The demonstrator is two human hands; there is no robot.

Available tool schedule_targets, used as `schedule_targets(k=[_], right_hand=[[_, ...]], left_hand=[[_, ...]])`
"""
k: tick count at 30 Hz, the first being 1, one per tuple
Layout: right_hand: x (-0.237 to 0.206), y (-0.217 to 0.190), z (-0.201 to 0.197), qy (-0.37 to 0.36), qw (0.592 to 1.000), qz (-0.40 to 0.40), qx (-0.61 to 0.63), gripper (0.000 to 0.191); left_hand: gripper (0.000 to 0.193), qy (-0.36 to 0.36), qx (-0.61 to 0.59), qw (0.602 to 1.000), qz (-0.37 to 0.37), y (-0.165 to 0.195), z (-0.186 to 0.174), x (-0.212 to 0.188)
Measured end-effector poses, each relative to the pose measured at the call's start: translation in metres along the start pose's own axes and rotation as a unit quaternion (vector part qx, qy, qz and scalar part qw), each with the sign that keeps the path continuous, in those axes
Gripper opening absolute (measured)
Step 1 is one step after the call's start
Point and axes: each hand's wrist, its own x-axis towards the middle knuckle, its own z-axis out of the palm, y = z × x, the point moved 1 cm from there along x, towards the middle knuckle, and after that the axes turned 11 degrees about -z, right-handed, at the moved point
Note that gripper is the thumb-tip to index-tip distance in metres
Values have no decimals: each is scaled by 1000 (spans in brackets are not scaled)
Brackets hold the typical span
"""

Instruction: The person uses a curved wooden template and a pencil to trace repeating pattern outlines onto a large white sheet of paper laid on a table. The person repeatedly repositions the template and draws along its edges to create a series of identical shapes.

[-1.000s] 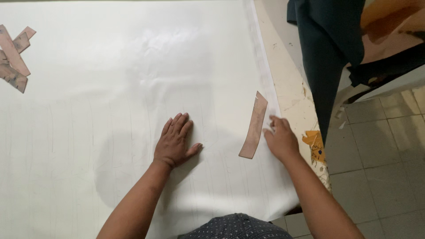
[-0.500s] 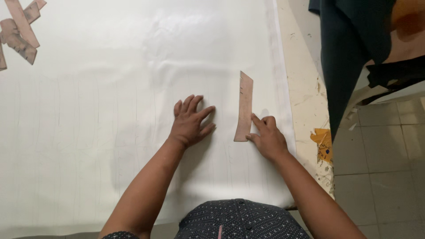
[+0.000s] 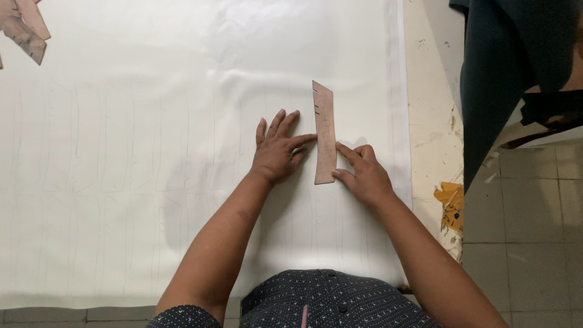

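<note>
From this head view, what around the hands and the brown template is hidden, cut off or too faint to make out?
- Cloth under the left hand and right hand: covered by the palms.
- Small marks on the brown template: too small to make out.
- Brown pieces at top left: cut off by the frame edge.
- Faint lines on the white cloth: too pale to follow.
- Dark fabric at right: runs out of frame, so its shape is unclear.

The cardboard pattern strip (image 3: 325, 133) is pinkish brown with small dark notch marks along its left edge. It lies on white fabric (image 3: 152, 152) ruled with faint grey lines. More pinkish-brown pattern pieces (image 3: 24, 27) sit top left. The table (image 3: 428, 121) edge is cream with an orange patch. The hanging cloth (image 3: 504, 73) is dark teal, and the shirt (image 3: 328, 300) is dark with white dots.
</note>
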Motion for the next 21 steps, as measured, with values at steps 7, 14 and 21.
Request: schedule_targets(k=[7, 14, 21], right_hand=[[-1, -3, -1, 5, 1000, -1, -3, 66], [-1, -2, -3, -1, 1000, 0, 6, 67], [-1, -6, -5, -17, 1000, 20, -1, 66]], left_hand=[[37, 12, -13, 1000, 11, -5, 7, 2], [37, 6, -10, 1000, 7, -2, 4, 2], [36, -5, -2, 1000, -1, -2, 4, 2]])
